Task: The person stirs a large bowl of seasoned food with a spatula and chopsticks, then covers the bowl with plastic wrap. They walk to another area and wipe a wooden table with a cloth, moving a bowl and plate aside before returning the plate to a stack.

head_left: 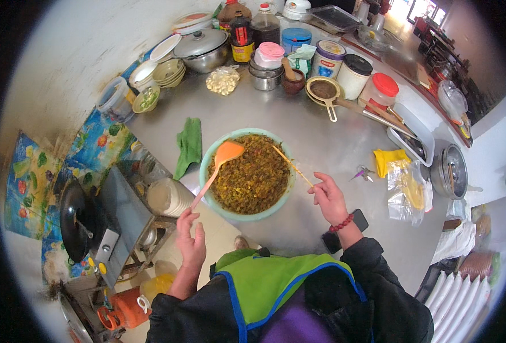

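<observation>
A pale green bowl [207, 201] holds a chopped, yellow-brown mixture [256, 177]. My left hand [191, 243] has its fingers round the end of the pink handle of an orange spoon [230, 151], whose head lies over the left part of the mixture. On the other side, the fingers of my right hand [329, 201] close on the near end of light chopsticks [292, 164]. They slant across the bowl's right rim, with their tips at the mixture. A green cloth [189, 147] lies left of the bowl.
Pots, jars and bottles line the back of the metal table [344, 148], including a lidded pot [202, 48]. Keys [363, 173], a yellow cloth [390, 162] and a plastic bag [407, 194] lie at right. A phone [356, 219] is by my right wrist. A wok [76, 220] stands far left.
</observation>
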Demonstrator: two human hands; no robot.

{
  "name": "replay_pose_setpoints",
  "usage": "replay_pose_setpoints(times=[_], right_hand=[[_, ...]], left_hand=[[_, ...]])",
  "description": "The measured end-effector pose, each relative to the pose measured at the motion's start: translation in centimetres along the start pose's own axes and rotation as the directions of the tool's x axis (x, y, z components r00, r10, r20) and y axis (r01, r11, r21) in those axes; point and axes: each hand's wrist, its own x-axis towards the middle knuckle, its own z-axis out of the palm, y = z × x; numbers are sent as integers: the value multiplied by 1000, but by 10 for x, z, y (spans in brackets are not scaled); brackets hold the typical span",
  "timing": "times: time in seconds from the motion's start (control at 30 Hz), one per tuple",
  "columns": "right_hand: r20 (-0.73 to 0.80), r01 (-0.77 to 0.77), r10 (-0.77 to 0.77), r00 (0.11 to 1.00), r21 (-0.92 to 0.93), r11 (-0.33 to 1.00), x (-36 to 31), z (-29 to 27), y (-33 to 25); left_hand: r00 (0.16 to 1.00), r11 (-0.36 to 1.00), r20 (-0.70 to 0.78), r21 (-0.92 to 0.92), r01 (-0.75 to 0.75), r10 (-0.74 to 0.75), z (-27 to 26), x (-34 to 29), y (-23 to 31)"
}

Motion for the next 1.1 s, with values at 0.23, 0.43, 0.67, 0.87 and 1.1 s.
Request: replay_pose_setpoints(times=[0.23, 0.43, 0.67, 0.87, 1.1], right_hand=[[2, -23, 23, 1000, 22, 1000, -9, 6, -7], [-66, 14, -12, 998, 33, 999, -31, 6, -21], [-218, 31, -15, 976, 72, 997, -63, 22, -31], [-290, 8, 18, 957, 85, 996, -80, 67, -42], [-229, -12, 67, 971, 232, 973, -77, 113, -57]], left_hand=[[960, 919, 222, -315, 237, -171, 6, -22, -9], [898, 855, 402, -390, 343, -177, 3, -12, -5], [844, 862, 536, -411, 296, -34, -16, 15, -14], [818, 859, 575, -410, 307, -18, -52, 29, -48], [850, 855, 523, -411, 316, -62, -100, 29, -79]])
